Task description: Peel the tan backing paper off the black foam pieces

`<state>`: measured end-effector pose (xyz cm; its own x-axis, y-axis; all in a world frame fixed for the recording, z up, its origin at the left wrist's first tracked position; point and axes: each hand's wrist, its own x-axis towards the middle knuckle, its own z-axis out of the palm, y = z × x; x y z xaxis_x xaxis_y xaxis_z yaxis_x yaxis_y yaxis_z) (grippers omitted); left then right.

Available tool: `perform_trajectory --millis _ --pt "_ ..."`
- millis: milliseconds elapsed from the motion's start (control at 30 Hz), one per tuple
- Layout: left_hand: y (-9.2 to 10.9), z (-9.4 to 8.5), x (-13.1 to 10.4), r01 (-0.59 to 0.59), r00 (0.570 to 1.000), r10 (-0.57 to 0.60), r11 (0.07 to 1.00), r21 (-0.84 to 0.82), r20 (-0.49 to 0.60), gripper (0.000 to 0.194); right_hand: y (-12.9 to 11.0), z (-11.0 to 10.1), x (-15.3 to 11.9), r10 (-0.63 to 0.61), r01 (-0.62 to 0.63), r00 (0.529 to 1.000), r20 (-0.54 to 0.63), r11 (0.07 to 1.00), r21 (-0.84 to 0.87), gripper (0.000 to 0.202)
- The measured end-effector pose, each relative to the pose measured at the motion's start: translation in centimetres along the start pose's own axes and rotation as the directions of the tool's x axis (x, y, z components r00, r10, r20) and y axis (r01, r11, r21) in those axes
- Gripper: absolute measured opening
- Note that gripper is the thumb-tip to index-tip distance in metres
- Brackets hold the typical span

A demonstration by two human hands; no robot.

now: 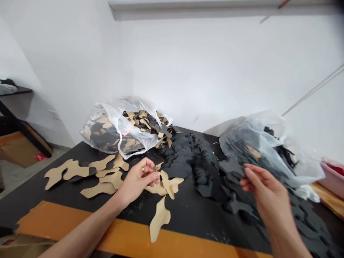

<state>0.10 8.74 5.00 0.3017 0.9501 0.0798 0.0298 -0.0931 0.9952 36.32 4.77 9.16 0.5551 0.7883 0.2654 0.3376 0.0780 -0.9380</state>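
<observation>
Left hand (139, 179) pinching tan cutout (168, 184), right hand (264, 186) gripping black cutout (232, 166)

1. You are looking at a desk (188, 218) showing black on top, with an orange edge.
2. Tan cut pieces (104, 177) are lying pale against it.
3. Black cut pieces (193, 157) are blending into its dark surface.
4. The clear bag (120, 125) is showing mixed tan and black.
5. Your left hand (138, 181) is wearing a gold ring (143, 169).

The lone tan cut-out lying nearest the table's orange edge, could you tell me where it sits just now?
In the head view the tan cut-out lies low and centre on the black mat, just right of the left hand, its lower tip over the orange table edge.
</observation>
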Motion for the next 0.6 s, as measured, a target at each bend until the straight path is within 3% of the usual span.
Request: perform_trajectory --millis 67,133,233,267,333,400,500,567,600 --pt "-0.1 -0.1 -0.2 0.001 1.0 -0.001 0.999 0.039 0.007 0.021 1.0 -3.0 1.8 -0.03 -0.006 0.99 -0.135 0.966 -0.26 0.051" --pt "0.0 0.0 -0.5 0.008 1.0 -0.009 0.995 0.099 0.008 0.02 1.7 -4.7 2.7 -0.077 -0.068 0.969 -0.236 0.833 -0.549 0.054" --pt "0.8 0.4 -1.2 -0.065 0.997 0.049 0.951 0.302 0.061 0.017 1.9 -4.2 2.2 -0.247 -0.027 0.94 -0.235 0.635 -0.772 0.064" --pt "1.0 0.6 -1.5 -0.123 0.99 0.081 0.908 0.4 0.119 0.019 1.8 -3.1 1.5 -0.304 0.065 0.94 -0.154 0.603 -0.795 0.061" --pt "1.3 1.3 -2.3 -0.248 0.956 0.101 0.78 0.574 0.276 0.032 1.4 -0.2 -0.2 -0.376 0.328 0.922 0.095 0.624 -0.71 0.048" --pt "0.9 2.0 -3.2 -0.329 0.92 0.065 0.665 0.671 0.386 0.04 0.9 3.2 -2.0 -0.381 0.505 0.863 0.332 0.683 -0.528 0.034" --pt "-1.0 3.1 -5.3 -0.435 0.88 0.112 0.577 0.691 0.461 0.024 0.1 7.6 -4.6 -0.326 0.563 0.768 0.552 0.753 -0.339 0.025" --pt "-2.6 4.0 -7.0 -0.53 0.832 0.23 0.597 0.602 0.504 0.021 -0.3 9.5 -5.8 -0.301 0.562 0.71 0.636 0.787 -0.255 0.021" --pt "-3.3 4.5 -7.8 -0.534 0.83 0.265 0.632 0.561 0.491 0.021 -0.5 10.3 -6.3 -0.294 0.56 0.686 0.666 0.798 -0.225 0.019"
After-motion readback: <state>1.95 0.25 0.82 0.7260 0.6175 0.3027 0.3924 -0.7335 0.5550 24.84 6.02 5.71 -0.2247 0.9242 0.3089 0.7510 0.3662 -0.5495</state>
